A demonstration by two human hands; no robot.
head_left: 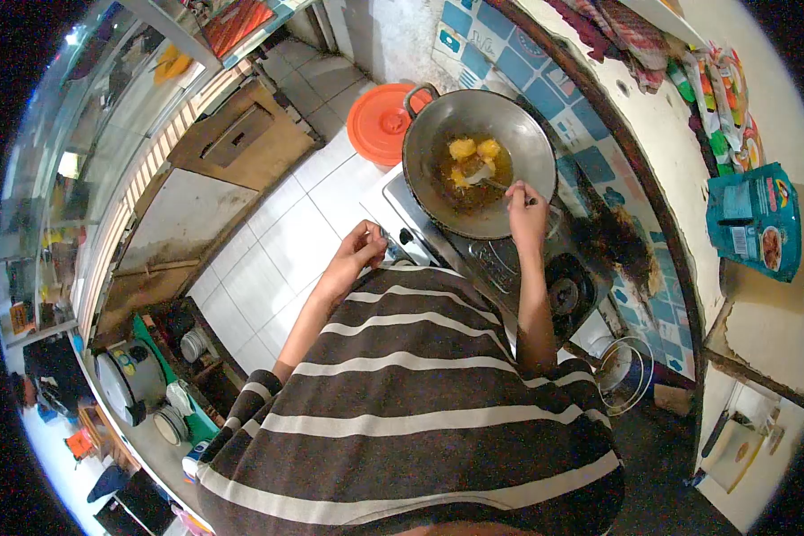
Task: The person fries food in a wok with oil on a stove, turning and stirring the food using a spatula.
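Note:
A large metal wok (524, 134) stands on the stove (491, 259), with oil and several yellow pieces of food (462, 149) at its bottom. My right hand (528, 212) is closed around the handle of a metal spoon (482, 173), whose head dips into the oil beside the lower piece. Over the near left corner of the stove, my left hand (359, 255) hangs with its fingers curled together. Whether something small is pinched in it cannot be made out.
An orange lidded bucket (380, 125) is on the tiled floor, left of the wok. The second burner (566, 290) sits beside my right forearm. A teal packet (752, 219) lies on the right ledge. A rice cooker (127, 384) stands at the lower left.

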